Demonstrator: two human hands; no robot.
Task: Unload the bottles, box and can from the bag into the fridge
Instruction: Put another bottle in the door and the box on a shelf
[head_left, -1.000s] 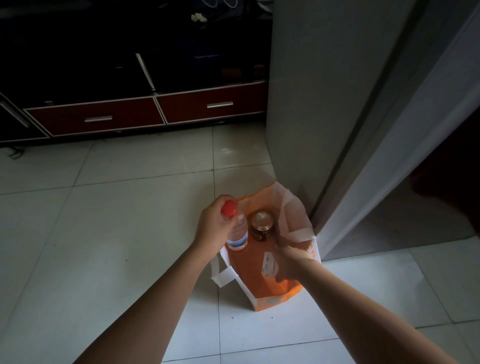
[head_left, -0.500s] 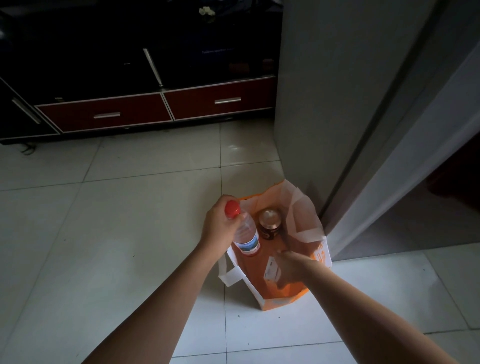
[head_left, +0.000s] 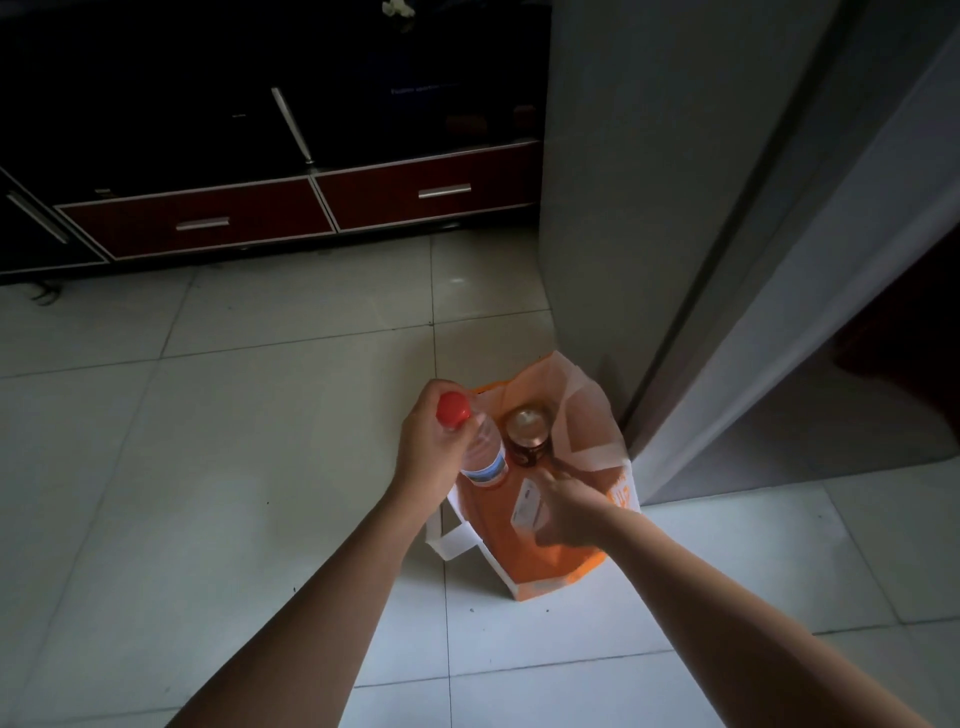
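Observation:
An orange bag (head_left: 540, 558) with white handles stands open on the tiled floor beside the grey fridge (head_left: 649, 182). My left hand (head_left: 436, 452) grips the neck of a clear water bottle (head_left: 485, 457) with a red cap, its lower part still inside the bag. A brown can (head_left: 525, 436) with a shiny top stands in the bag next to the bottle. My right hand (head_left: 569, 512) is inside the bag, fingers closed on a small white box (head_left: 527, 506).
The fridge door (head_left: 831, 249) stands ajar to the right of the bag. A dark cabinet with red drawers (head_left: 291, 208) runs along the far wall. Light floor tiles (head_left: 208, 441) spread to the left of the bag.
The bottle has risen a little out of the bag in my left hand. My right hand stays on the white box. The view has shifted slightly.

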